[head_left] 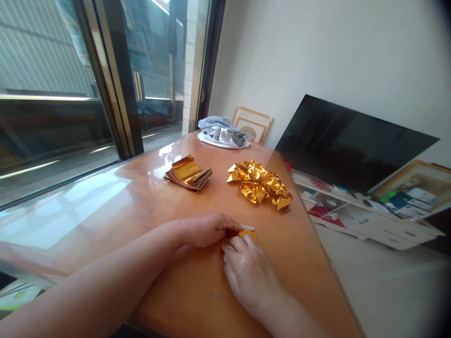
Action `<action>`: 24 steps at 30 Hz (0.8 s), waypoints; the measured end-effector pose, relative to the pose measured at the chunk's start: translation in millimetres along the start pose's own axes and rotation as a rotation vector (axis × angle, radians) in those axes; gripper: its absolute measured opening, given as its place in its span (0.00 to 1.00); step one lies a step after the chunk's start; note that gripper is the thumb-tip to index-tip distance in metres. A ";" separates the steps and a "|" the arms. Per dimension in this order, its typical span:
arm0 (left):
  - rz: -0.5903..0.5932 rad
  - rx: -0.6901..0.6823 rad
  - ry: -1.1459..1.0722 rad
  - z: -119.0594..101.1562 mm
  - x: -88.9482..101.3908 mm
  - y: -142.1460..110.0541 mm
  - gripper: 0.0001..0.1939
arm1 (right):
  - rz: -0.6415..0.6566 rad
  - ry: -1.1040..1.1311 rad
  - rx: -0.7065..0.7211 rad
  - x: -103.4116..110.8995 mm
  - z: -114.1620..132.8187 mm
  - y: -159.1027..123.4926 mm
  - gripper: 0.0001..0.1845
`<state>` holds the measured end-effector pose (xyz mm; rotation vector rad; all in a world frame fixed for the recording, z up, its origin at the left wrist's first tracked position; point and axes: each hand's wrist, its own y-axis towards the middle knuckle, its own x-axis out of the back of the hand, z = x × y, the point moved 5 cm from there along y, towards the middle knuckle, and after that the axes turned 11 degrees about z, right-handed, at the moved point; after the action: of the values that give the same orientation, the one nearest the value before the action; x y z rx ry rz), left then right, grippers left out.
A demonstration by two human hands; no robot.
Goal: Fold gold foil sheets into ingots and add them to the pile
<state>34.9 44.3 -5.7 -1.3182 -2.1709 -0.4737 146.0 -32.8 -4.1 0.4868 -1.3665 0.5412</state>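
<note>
Near the front of the wooden table (pixel 169 206), a small sheet of gold foil paper (pixel 249 233) with a pale edge lies partly hidden under my fingers. My left hand (pixel 211 228) is closed on its far left part, fingertips pressed at the paper. Beside it, my right hand (pixel 248 267) has bent fingers pressed on the near side of the same sheet. Beyond my hands, a stack of gold foil paper sheets (pixel 190 173) stands to the left, slightly curled. A heap of folded gold paper pieces (pixel 260 183) lies to the right.
Folded cloth (pixel 223 133) sits at the table's far end, with framed pictures (pixel 252 123) leaning behind it. A sliding glass door (pixel 105 80) runs along the left. To the right, past the table edge, are a large television (pixel 352 141) and a low white cabinet (pixel 366 223).
</note>
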 end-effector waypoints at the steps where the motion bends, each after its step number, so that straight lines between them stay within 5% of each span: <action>1: -0.003 -0.005 -0.008 0.1 0.2 -0.2 0.30 | -0.009 0.011 0.006 -0.2 0.7 1.0 0.13; 10: -0.017 -0.030 0.060 1.0 -0.6 -2.2 0.32 | 0.019 0.168 0.036 9.1 0.2 1.7 0.16; 24: 0.008 -0.059 0.269 -8.9 -2.9 -4.0 0.20 | 0.226 0.166 -0.136 29.6 -61.7 -28.8 0.15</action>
<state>34.8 35.5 -0.5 -1.2163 -1.9428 -0.6755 215.2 -15.1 16.1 0.1733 -1.2961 0.6528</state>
